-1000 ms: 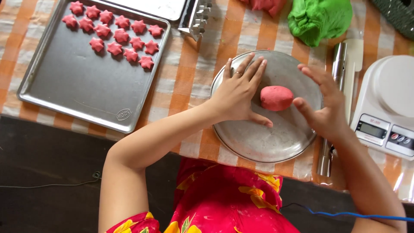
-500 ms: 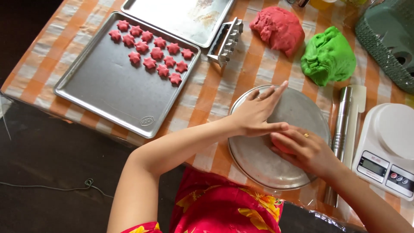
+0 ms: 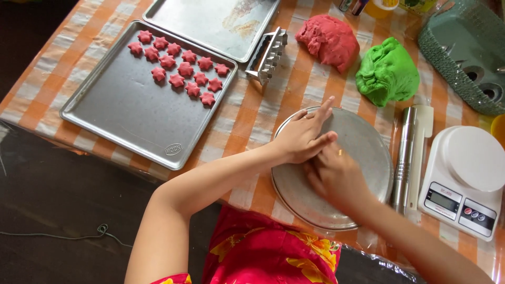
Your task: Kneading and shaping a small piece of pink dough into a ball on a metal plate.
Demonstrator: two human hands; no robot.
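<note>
Both my hands rest on a round metal plate (image 3: 363,142) at the table's near edge. My right hand (image 3: 336,176), with a ring on one finger, lies palm down and curled over the middle of the plate. The pink dough ball seen earlier is hidden beneath it. My left hand (image 3: 304,135) lies flat with its fingers stretched out, its fingertips overlapping the back of my right hand.
A baking tray (image 3: 121,121) on the left holds several pink dough stars (image 3: 181,68). Behind are a second tray (image 3: 210,21), a metal cutter (image 3: 268,55), a red dough lump (image 3: 327,39) and a green one (image 3: 388,71). A steel rolling pin (image 3: 405,158), kitchen scale (image 3: 465,179) and green basket (image 3: 463,52) stand to the right.
My right hand closed down over the pink dough ball, which was in plain sight a second ago. My left hand slid across onto my right hand. The view shifted toward the table's back.
</note>
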